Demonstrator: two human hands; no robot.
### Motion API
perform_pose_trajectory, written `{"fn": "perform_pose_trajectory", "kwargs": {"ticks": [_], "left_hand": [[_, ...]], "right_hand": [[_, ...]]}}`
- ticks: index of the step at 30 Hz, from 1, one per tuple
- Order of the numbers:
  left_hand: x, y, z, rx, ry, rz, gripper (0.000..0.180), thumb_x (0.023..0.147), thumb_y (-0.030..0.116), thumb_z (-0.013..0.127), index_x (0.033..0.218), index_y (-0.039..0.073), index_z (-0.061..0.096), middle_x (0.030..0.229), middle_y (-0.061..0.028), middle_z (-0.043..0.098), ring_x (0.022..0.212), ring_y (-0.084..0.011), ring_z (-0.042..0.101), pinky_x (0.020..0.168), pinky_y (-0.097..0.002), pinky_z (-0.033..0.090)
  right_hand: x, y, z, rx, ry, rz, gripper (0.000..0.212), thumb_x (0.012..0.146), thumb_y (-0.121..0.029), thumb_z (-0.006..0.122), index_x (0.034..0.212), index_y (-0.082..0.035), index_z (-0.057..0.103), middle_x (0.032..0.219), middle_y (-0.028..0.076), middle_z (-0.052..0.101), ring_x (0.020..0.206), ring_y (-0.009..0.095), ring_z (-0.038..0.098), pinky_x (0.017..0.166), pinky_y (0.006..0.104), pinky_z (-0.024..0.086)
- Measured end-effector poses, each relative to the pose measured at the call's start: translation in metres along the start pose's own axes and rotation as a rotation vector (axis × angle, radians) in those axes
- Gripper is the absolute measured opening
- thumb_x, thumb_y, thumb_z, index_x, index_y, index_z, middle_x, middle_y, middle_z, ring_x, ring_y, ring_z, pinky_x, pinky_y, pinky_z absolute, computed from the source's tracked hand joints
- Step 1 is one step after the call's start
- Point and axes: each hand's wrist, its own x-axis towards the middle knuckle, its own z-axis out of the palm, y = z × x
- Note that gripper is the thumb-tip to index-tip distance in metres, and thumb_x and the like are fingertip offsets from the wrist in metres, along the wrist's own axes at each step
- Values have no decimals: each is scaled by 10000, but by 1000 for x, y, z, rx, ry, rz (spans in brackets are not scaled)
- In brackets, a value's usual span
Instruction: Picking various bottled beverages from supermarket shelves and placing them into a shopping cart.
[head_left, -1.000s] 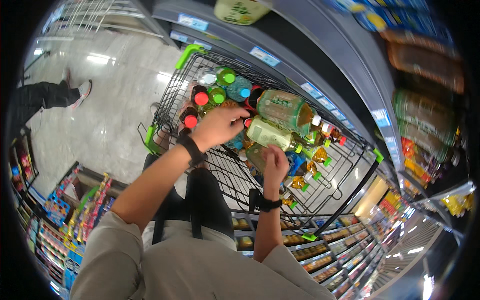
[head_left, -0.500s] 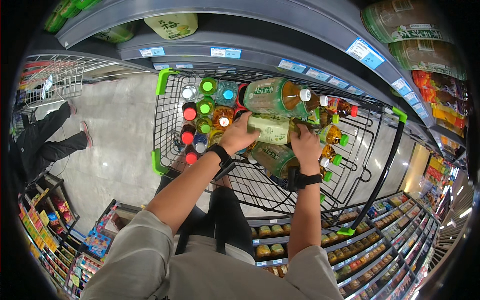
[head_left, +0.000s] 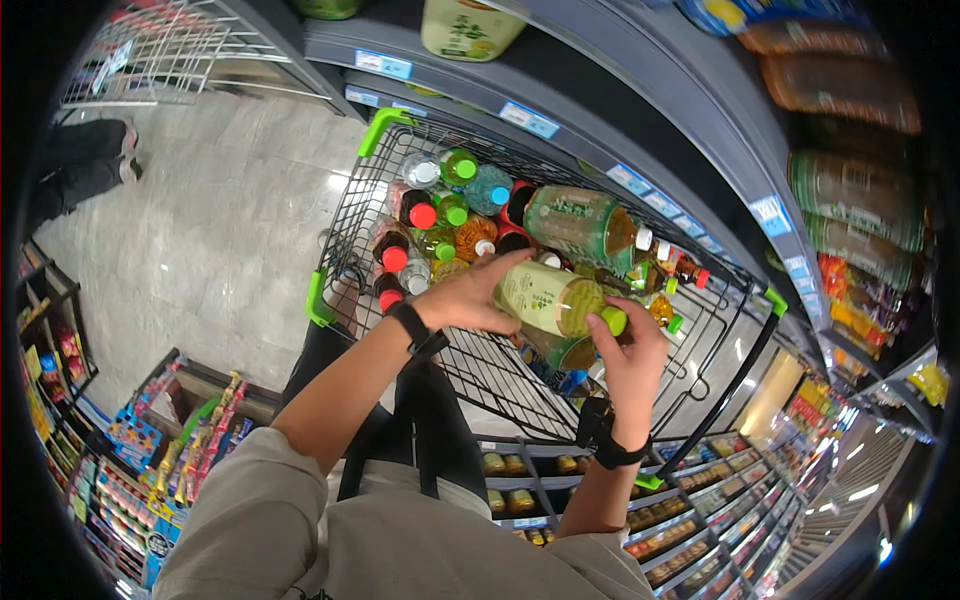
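Both of my hands hold a large drink bottle with a pale green label and a green cap [head_left: 545, 300] above the shopping cart [head_left: 316, 298]. My left hand [head_left: 470, 297] is spread round its base end. My right hand [head_left: 632, 350] grips it at the neck, thumb beside the cap. The bottle lies tilted, its cap towards my right. Just beyond it in the cart lies a big green-labelled bottle of brown drink [head_left: 575, 222] with a white cap. Another large bottle [head_left: 562, 350] is partly hidden beneath the held one. Small upright bottles [head_left: 455, 212] with coloured caps fill the cart's left end.
A grey shelf [head_left: 620, 110] with price tags runs along the cart's far side. Large bottles [head_left: 855, 185] stand on it at the right. A person's legs [head_left: 85, 165] and a wire cart [head_left: 150, 60] are at the far left. Snack racks [head_left: 190, 440] stand at lower left.
The pale green bottle has been lifted and turned, its green cap now showing. My right hand has shifted down to its neck. The whole view has swung round, and the far shelf appears more slanted.
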Motion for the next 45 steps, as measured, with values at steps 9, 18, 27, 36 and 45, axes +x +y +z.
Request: {"fn": "perform_pose_trajectory", "kwargs": {"ticks": [9, 18, 27, 36, 45], "left_hand": [[-34, 34, -26, -262, -126, 30, 877, 693, 366, 853, 1412, 57, 457, 1257, -121, 637, 1153, -227, 616, 965, -355, 483], [-30, 9, -60, -9, 416, 261, 769, 716, 413, 796, 1373, 123, 523, 1158, -145, 649, 1058, -329, 634, 923, -420, 507], [21, 91, -87, 220, 682, 274, 789, 845, 274, 627, 1520, 36, 295, 1511, -233, 371, 1305, -397, 477, 1074, -417, 430], [34, 89, -109, 289, 641, 300, 846, 837, 261, 622, 1514, -45, 218, 1546, -221, 325, 1263, -386, 515, 1027, -407, 464], [48, 83, -106, 278, 590, 316, 870, 848, 227, 646, 1550, 29, 171, 1562, -201, 314, 1369, -351, 416, 1101, -372, 393]], "right_hand": [[-20, -29, 16, 656, -87, 8, 634, 817, -220, 791, 1325, 14, 491, 1350, 122, 504, 1274, 251, 476, 1080, 397, 370], [29, -13, 85, 738, -320, 171, 781, 786, -51, 798, 1443, -7, 378, 1370, 126, 534, 1242, 247, 535, 1072, 385, 426], [140, -78, 84, 713, 42, -256, 662, 832, 84, 689, 1419, 6, 393, 1335, 141, 552, 1175, 249, 583, 1001, 376, 491], [196, -77, 74, 458, 108, -400, 574, 685, 0, 859, 1194, 45, 597, 1175, 120, 660, 1054, 206, 647, 939, 341, 514], [232, -33, 85, 437, 140, -571, 927, 602, -104, 933, 1354, 33, 409, 1273, 130, 597, 1136, 211, 598, 993, 328, 474]]}}
